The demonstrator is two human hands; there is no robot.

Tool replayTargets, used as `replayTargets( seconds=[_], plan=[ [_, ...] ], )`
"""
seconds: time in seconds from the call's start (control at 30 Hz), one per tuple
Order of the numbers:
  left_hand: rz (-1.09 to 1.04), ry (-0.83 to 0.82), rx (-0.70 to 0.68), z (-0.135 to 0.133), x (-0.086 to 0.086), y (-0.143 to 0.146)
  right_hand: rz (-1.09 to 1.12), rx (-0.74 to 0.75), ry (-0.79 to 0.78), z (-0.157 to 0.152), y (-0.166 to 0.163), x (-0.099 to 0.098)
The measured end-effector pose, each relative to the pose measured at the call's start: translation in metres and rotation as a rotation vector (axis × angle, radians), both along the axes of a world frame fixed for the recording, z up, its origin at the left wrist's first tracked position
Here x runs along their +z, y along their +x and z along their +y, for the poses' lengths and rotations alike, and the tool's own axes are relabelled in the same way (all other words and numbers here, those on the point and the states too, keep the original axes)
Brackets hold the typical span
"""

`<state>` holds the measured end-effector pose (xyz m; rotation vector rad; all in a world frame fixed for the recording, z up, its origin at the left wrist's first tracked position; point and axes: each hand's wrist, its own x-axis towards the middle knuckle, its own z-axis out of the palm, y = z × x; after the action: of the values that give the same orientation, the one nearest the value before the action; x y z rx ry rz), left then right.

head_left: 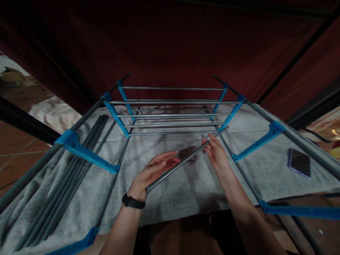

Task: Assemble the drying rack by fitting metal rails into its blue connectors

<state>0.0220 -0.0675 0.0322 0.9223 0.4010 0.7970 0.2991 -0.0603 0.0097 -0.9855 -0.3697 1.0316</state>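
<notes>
My left hand (155, 170) half open, thin grey metal rod (183, 163) resting across palm; right hand (216, 152) pinching far end. Fitting step, I judge; next calls for aligning rod tip with blue plastic bracket (232, 112).

This looks like a room in a home rather than a workplace. The floor (16, 148) is laid with reddish-brown clay tiles, and a dark red fabric drape (170, 46) hangs across the whole background. A soft grey terry towel (172, 191) covers the surface, with a dark smartphone with a purple edge (299, 163) lying on it. A household rack of grey metal tubes and blue plastic joints (172, 115) stands on the towel, and a pale striped cloth (55, 113) lies at the left.
</notes>
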Motion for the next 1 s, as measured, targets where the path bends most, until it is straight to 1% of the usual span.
replayTargets(
  seconds=[0.1,0.2,0.27,0.33,0.47,0.53,0.6,0.73,0.9,1.0],
  plan=[
    [-0.018,0.031,-0.003,0.002,-0.004,0.001,-0.024,0.03,0.003,-0.001,-0.01,0.001],
    [-0.028,0.038,0.003,0.003,-0.006,0.0,-0.064,0.102,0.014,-0.002,-0.022,-0.001],
    [-0.022,0.038,0.042,0.003,-0.006,-0.001,-0.143,0.142,0.026,-0.002,-0.029,-0.003],
    [-0.018,0.049,0.088,0.001,-0.005,-0.002,-0.274,0.154,0.031,-0.001,-0.035,-0.005],
    [-0.01,0.081,0.131,-0.002,-0.003,-0.003,-0.698,0.115,-0.045,-0.004,-0.037,-0.005],
    [-0.017,0.084,0.132,-0.003,-0.003,-0.004,-0.909,0.1,-0.1,-0.007,-0.036,-0.001],
    [-0.022,0.079,0.133,-0.002,-0.003,-0.004,-1.058,0.085,-0.137,-0.01,-0.035,0.005],
    [-0.006,0.068,0.135,0.0,-0.003,-0.007,-1.246,0.043,-0.17,-0.013,-0.034,0.018],
    [0.026,0.074,0.188,0.004,-0.001,-0.009,-1.393,-0.029,-0.203,-0.014,-0.027,0.03],
    [0.029,0.047,0.213,0.005,0.0,-0.009,-1.48,-0.087,-0.193,-0.016,-0.024,0.038]
  ],
)
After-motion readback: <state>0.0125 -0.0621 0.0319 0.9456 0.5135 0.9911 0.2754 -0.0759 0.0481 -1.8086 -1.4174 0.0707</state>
